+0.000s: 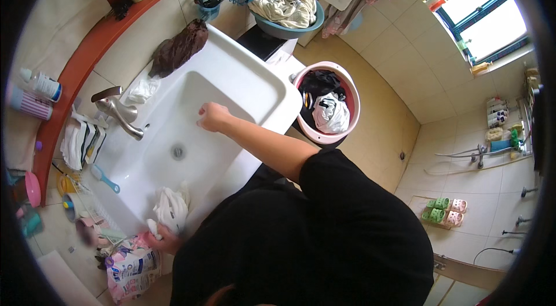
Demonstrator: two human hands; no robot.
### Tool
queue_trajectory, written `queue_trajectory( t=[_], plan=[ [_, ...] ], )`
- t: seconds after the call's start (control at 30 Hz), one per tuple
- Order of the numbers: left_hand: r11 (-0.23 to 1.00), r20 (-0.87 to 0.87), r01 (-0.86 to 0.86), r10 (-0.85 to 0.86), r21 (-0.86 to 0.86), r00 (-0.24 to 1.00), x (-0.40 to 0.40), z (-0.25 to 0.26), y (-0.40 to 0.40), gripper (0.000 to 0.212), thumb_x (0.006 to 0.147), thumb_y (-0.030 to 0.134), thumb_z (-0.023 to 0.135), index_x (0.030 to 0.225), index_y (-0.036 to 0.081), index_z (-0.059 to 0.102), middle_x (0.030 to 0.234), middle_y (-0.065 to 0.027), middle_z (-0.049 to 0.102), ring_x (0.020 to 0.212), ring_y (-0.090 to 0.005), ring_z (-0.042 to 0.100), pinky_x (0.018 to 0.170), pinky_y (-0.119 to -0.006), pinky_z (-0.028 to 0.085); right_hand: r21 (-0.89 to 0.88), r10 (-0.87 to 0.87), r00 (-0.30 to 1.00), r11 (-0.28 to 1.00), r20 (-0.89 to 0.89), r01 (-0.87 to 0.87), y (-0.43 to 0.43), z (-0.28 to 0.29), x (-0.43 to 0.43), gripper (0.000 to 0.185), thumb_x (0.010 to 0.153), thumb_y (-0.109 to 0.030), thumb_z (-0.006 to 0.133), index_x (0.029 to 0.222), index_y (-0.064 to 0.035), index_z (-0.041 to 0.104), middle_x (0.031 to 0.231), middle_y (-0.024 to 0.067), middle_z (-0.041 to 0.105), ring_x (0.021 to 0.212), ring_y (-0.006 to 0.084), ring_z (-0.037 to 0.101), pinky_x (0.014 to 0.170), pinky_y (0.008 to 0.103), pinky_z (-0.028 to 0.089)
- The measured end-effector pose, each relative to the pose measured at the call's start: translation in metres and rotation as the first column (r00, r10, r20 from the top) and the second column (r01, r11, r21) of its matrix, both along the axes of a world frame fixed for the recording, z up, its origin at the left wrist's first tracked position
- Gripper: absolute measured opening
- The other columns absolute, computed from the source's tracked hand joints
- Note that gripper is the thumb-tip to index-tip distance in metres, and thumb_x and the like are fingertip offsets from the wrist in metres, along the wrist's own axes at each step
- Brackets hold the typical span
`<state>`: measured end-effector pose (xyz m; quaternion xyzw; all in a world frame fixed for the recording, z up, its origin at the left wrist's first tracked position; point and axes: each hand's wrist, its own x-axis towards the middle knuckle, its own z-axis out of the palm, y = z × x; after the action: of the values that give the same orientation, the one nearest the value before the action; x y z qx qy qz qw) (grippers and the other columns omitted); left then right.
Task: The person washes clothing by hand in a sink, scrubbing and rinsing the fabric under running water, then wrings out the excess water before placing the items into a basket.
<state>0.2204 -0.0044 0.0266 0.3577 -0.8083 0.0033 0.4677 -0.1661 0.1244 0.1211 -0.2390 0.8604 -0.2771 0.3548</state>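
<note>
My left hand grips a bunched white cloth at the near left rim of the white washbasin. The cloth hangs against the inner wall of the basin. Over the basin's far part is my right hand, its fingers curled in, with nothing seen in them. The drain shows at the bottom of the bowl. A metal faucet stands on the back ledge, beside a crumpled white cloth or tissue and a dark brown cloth. A blue-handled brush lies on the left ledge.
Right of the washbasin stands a pink-rimmed tub of dark and white laundry. Beyond it, a blue basin holds whitish fabric. A red-brown shelf with bottles curves along the wall. A pink and white plastic package is below my left hand.
</note>
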Motion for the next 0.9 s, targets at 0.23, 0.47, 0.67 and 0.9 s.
queue_trajectory(
  t=[0.23, 0.47, 0.67, 0.9],
  plan=[
    [0.885, 0.047, -0.113, 0.102, 0.452, 0.994, -0.015, 0.028, 0.014, 0.023, 0.07, 0.012, 0.057, 0.083, -0.006, 0.053, 0.079, -0.0154, 0.051, 0.074, -0.0251, 0.05, 0.062, -0.036, 0.041, -0.514, 0.066, 0.886, 0.833, 0.46, 0.205, -0.053, 0.081, -0.015, 0.046, 0.075, -0.015, 0.063, 0.117, -0.0042, 0.045, 0.094, 0.0102, 0.06, 0.076, 0.0149, 0.06, 0.065, 0.0262, 0.047],
    [0.862, -0.096, -0.061, 0.126, 0.504, 0.987, -0.04, 0.064, 0.036, 0.023, 0.068, 0.014, 0.054, 0.081, -0.005, 0.053, 0.08, -0.0175, 0.05, 0.07, -0.0295, 0.047, 0.067, -0.04, 0.038, -0.585, 0.262, 0.88, 0.81, 0.396, 0.022, -0.087, 0.135, -0.033, 0.065, 0.074, -0.027, 0.064, 0.128, -0.0064, 0.034, 0.114, 0.0104, 0.051, 0.104, 0.0203, 0.048, 0.083, 0.0329, 0.039],
    [0.755, -0.117, -0.123, 0.257, 0.644, 0.959, -0.051, 0.071, 0.046, 0.022, 0.069, 0.016, 0.055, 0.08, -0.003, 0.053, 0.077, -0.0152, 0.053, 0.07, -0.0281, 0.051, 0.065, -0.038, 0.041, -0.388, 0.121, 0.841, 0.915, 0.528, 0.112, -0.128, 0.123, -0.034, 0.036, 0.081, -0.039, 0.056, 0.097, -0.007, 0.055, 0.095, 0.0043, 0.057, 0.089, 0.016, 0.055, 0.074, 0.0314, 0.043],
    [0.729, -0.096, -0.158, 0.294, 0.666, 0.951, -0.044, 0.059, 0.046, 0.022, 0.07, 0.018, 0.056, 0.08, -0.001, 0.053, 0.076, -0.0156, 0.054, 0.07, -0.0301, 0.053, 0.064, -0.037, 0.042, -0.399, 0.138, 0.816, 0.909, 0.562, 0.121, -0.136, 0.11, -0.026, 0.025, 0.083, -0.036, 0.055, 0.083, -0.0113, 0.055, 0.073, -0.0034, 0.055, 0.071, 0.0092, 0.054, 0.068, 0.0265, 0.042]
  ],
)
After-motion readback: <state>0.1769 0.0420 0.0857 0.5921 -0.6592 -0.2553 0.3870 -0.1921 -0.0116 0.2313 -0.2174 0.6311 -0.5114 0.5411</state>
